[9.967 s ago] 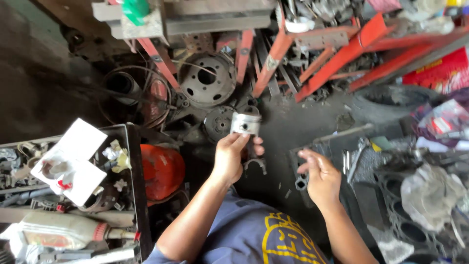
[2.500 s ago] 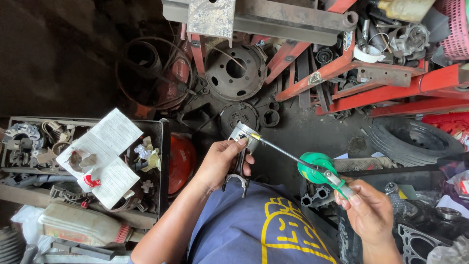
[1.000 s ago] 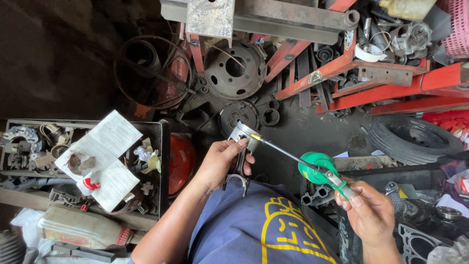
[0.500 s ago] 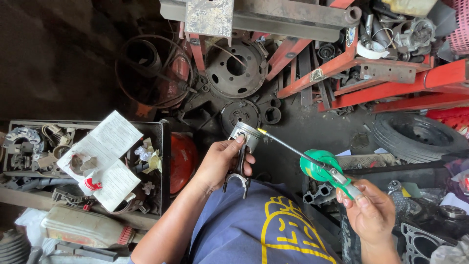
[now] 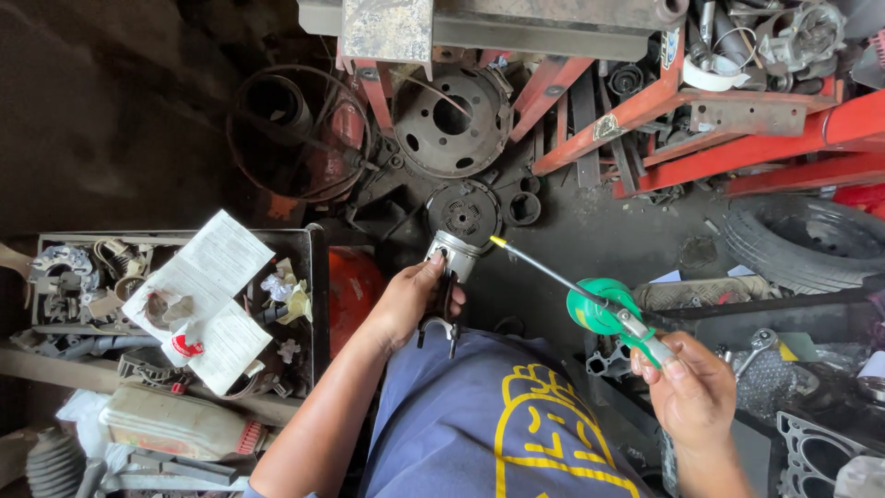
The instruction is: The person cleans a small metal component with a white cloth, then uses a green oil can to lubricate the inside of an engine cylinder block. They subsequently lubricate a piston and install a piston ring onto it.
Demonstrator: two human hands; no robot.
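Green, orange-red and grey-black over a dark workshop floor.

The oil can is bright green with a silver trigger and a thin dark spout tipped yellow; the piston is dull silver-grey; the shirt is slate blue with a yellow outline print; the steel frame is orange-red, chipped to bare metal in places; the brake drum is rust-brown and grey; the tyre is black; the paper sheets are white with fine grey print; the round thing beside the tray looks orange-red, perhaps a tank.
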